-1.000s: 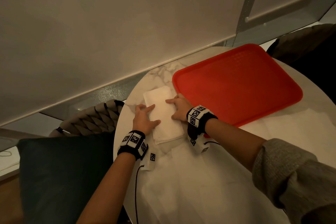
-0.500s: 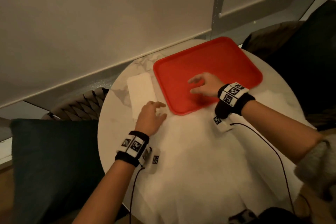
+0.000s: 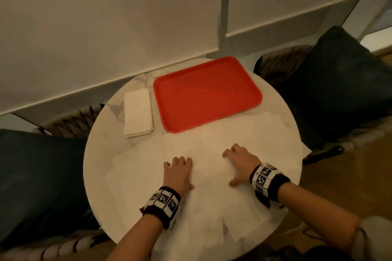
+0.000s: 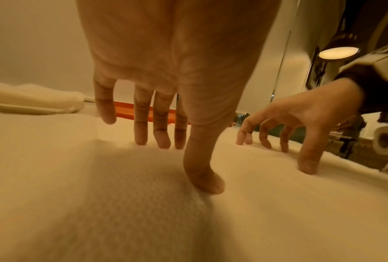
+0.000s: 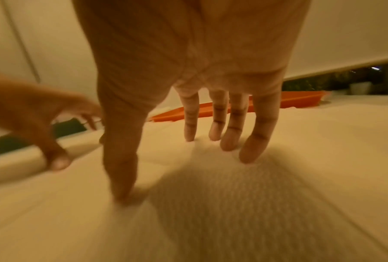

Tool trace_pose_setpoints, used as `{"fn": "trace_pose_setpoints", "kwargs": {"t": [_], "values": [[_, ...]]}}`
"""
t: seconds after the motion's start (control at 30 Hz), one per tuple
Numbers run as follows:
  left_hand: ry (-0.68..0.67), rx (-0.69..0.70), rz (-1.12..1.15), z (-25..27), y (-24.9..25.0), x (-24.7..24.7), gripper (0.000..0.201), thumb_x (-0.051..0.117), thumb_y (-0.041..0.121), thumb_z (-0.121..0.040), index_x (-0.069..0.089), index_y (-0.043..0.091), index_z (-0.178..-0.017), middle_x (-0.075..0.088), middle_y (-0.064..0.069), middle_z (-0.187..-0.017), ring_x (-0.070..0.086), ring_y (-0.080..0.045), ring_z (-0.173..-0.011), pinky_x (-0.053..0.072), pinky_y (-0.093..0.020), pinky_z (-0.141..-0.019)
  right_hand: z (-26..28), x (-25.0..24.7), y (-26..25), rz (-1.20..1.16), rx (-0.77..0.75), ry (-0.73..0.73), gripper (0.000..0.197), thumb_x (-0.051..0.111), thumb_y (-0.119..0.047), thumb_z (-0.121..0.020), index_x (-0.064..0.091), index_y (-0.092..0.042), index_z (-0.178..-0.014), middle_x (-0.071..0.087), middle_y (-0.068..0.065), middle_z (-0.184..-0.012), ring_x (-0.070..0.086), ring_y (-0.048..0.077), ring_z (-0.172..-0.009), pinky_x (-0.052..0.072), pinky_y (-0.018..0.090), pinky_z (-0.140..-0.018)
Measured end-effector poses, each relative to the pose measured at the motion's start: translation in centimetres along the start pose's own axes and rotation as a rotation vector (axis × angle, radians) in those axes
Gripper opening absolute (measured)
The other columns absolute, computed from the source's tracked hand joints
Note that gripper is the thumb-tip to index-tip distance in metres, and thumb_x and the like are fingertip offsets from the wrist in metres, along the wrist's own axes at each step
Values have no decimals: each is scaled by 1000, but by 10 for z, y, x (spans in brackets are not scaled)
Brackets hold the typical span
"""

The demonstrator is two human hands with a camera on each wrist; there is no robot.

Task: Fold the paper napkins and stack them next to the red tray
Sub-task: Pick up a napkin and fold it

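I see the round table (image 3: pixel 101 154) carrying the red tray (image 3: pixel 206 93) at its far side. Loose napkins (image 3: pixel 212 207) overlap across the near half. The folded stack (image 3: pixel 138 110) lies just left of the tray, long axis running away from me. My left hand (image 3: pixel 178 172) and right hand (image 3: pixel 240 164) rest spread, fingertips on the loose napkins, gripping nothing. Only the wrist views show the thumbs pressing down; the head view alone shows the stack's outline.
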State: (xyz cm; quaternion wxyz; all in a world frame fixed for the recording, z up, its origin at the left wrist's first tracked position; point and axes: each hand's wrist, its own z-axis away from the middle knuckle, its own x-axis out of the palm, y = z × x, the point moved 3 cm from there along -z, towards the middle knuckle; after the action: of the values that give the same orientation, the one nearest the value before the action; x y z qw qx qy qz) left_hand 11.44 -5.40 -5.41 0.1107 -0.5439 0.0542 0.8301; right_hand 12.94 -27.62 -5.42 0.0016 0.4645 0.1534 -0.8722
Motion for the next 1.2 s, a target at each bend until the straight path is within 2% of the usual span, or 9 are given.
{"fn": "trace_pose_setpoints", "kwargs": {"t": [0.17,0.33,0.5,0.63,0.73,0.83,0.9,1.03,1.2], "values": [[-8,-66,5,2,6,0,59,74,38,-75,44,23,-124,46,2,-128,39,-22,-121,31,-42,-102,4,2,-9,165,-49,89,48,55,-40,-85,47,-18,-126,45,7,-125,48,29,-110,45,38,-84],[18,-114,82,11,9,-4,73,76,40,-74,36,25,-134,40,1,-134,40,-21,-123,32,-40,-102,8,-19,-6,96,-82,193,27,46,-33,-88,69,-20,-95,69,2,-95,63,25,-84,42,28,-64],[315,-14,545,17,6,-42,96,76,47,-75,18,29,-151,28,7,-154,32,-15,-136,33,-41,-110,33,-84,-10,-37,-338,251,20,50,-33,-88,65,-18,-87,69,1,-77,63,20,-72,46,29,-60],[495,156,839,18,8,-92,104,83,51,-66,23,34,-150,24,18,-155,25,0,-138,23,-24,-112,47,-134,-29,-154,-552,274,11,55,-33,-81,59,-23,-79,63,-8,-70,60,7,-66,51,35,-64],[577,191,967,14,6,-126,78,85,45,-65,53,26,-133,40,15,-148,35,-1,-135,30,-22,-109,49,-171,-39,-243,-615,349,7,59,-29,-77,59,-23,-74,59,-4,-66,55,12,-60,48,40,-61],[644,142,1176,18,-2,-156,41,85,31,-71,72,13,-105,69,2,-111,62,-4,-102,50,-28,-87,47,-203,-38,-416,-625,434,1,66,-23,-77,66,-23,-79,65,0,-72,59,15,-64,48,38,-62],[691,134,1313,28,-5,-175,25,82,20,-76,72,7,-95,72,-10,-94,68,-16,-87,56,-35,-76,42,-218,-30,-580,-602,449,11,76,-23,-77,68,-24,-84,69,0,-79,64,16,-71,52,35,-66],[784,77,1444,51,-21,-197,24,77,21,-79,70,19,-102,73,1,-99,69,-14,-91,57,-28,-76,35,-232,-11,-835,-513,400,39,86,-28,-65,70,-16,-98,73,7,-94,70,19,-85,57,32,-72],[874,-14,1641,61,-36,-193,32,76,23,-79,68,14,-108,75,0,-100,72,-17,-90,57,-33,-77,33,-213,-26,-1065,-515,250,38,79,-21,-65,69,-15,-101,75,6,-101,72,21,-91,59,32,-69]]}}
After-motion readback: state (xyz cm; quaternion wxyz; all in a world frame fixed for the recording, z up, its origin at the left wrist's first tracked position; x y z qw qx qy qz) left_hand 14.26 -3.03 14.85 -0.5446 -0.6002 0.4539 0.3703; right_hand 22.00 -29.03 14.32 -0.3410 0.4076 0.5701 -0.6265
